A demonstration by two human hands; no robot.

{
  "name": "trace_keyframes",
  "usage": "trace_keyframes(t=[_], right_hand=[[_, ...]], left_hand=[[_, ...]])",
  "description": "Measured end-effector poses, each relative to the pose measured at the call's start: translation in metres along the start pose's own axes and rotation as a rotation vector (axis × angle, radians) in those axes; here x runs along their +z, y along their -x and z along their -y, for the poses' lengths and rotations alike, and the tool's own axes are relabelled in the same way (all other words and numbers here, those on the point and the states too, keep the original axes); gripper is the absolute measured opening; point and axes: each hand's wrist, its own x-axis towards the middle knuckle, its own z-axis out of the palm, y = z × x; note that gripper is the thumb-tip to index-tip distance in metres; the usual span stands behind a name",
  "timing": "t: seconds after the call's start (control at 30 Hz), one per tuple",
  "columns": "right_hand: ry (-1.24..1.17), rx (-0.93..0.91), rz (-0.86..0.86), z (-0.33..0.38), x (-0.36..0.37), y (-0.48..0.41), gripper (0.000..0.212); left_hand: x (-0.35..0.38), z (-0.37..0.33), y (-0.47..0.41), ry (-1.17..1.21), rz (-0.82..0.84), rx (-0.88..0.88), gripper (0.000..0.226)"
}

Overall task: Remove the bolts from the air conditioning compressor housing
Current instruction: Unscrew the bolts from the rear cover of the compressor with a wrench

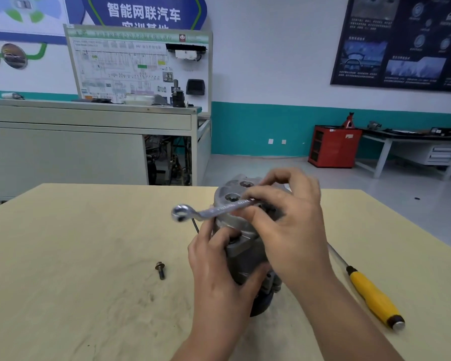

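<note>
Steel spanner (219, 210) pinched in right hand (294, 230) | left hand (216, 272) wraps compressor housing (225, 191) from near side

Left hand (215, 261), right hand (293, 225), both bare, forearms bare to the lower edge

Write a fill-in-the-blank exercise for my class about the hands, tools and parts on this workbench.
1. The right hand holds a silver ____ above the compressor housing.
2. The left hand grips the housing, and exactly ____ loose bolt lies on the table to its left.
3. The screwdriver lying to the right of the hands has a ____ handle.

Missing words: wrench; one; yellow.
</note>
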Motion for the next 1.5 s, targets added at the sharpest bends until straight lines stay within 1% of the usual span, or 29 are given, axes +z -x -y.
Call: trace_keyframes(t=[0.1,0.2,0.23,0.3,0.37,0.43,0.53,0.6,0.67,0.73,0.77,0.83,0.93,1.03,1.1,1.13,1.2,1.3,1.37,1.43,1.5], right_hand=[[-0.051,-0.058,-0.178,-0.011,0.003,0.014,0.017],[-0.103,-0.027,-0.237,-0.018,0.007,0.024,0.018],[-0.124,-0.005,-0.258,-0.020,0.009,0.026,0.017],[-0.206,0.050,-0.316,-0.020,0.009,0.028,0.015],[-0.326,0.140,-0.346,-0.019,0.010,0.026,0.021],[-0.421,0.321,-0.347,-0.019,0.010,0.018,0.028],[-0.417,0.581,-0.278,-0.024,0.010,0.000,0.043],[-0.411,0.680,-0.168,-0.024,0.005,-0.016,0.046],[-0.377,0.733,-0.026,-0.025,-0.002,-0.029,0.040],[-0.353,0.759,0.094,-0.026,-0.005,-0.039,0.028],[-0.326,0.762,0.142,-0.026,-0.004,-0.042,0.026],[-0.237,0.744,0.214,-0.022,-0.002,-0.046,0.020],[-0.047,0.667,0.316,-0.014,0.000,-0.049,0.027],[0.218,0.517,0.400,-0.002,0.003,-0.048,0.026],[0.303,0.394,0.395,0.008,0.004,-0.044,0.027],[0.298,0.332,0.374,0.010,0.004,-0.041,0.025],[0.223,0.226,0.312,0.013,0.003,-0.034,0.011],[0.119,0.147,0.181,0.011,0.004,-0.019,0.011],[0.086,0.095,0.012,0.009,0.007,-0.008,0.012],[0.071,0.041,-0.148,0.004,0.011,0.003,0.018],[0.067,0.002,-0.256,-0.003,0.012,0.013,0.023]], left_hand=[[0.002,0.000,-0.001,-0.001,-0.003,0.007,0.055],[0.002,-0.003,-0.002,0.017,-0.001,0.010,0.058],[0.002,-0.002,-0.002,0.003,0.007,0.028,0.055],[0.002,0.000,0.000,-0.017,0.007,0.046,0.050],[0.001,0.001,0.001,-0.017,-0.002,0.046,0.051],[0.001,0.001,0.001,-0.024,-0.007,0.056,0.051],[0.001,-0.001,0.001,-0.015,-0.005,0.056,0.051],[0.001,-0.002,0.001,-0.015,-0.003,0.043,0.051],[0.001,-0.003,0.001,-0.016,-0.002,0.035,0.052],[0.001,-0.004,0.001,-0.020,0.002,0.036,0.051],[0.001,-0.004,0.001,-0.021,0.004,0.039,0.049],[0.002,-0.004,0.001,-0.024,0.004,0.042,0.049],[0.002,-0.003,0.002,-0.019,-0.006,0.040,0.049],[0.001,-0.001,0.002,-0.011,-0.017,0.024,0.049],[0.002,0.000,0.002,-0.016,-0.012,0.028,0.050],[0.002,0.001,0.002,-0.018,-0.005,0.033,0.051],[0.001,0.000,0.001,-0.017,0.007,0.032,0.052],[0.001,-0.002,0.000,-0.014,0.009,0.021,0.052],[0.000,-0.003,0.000,-0.015,0.003,0.014,0.052],[0.000,-0.003,0.000,-0.014,-0.007,0.015,0.052],[0.000,-0.003,0.000,-0.004,-0.015,0.021,0.051]])
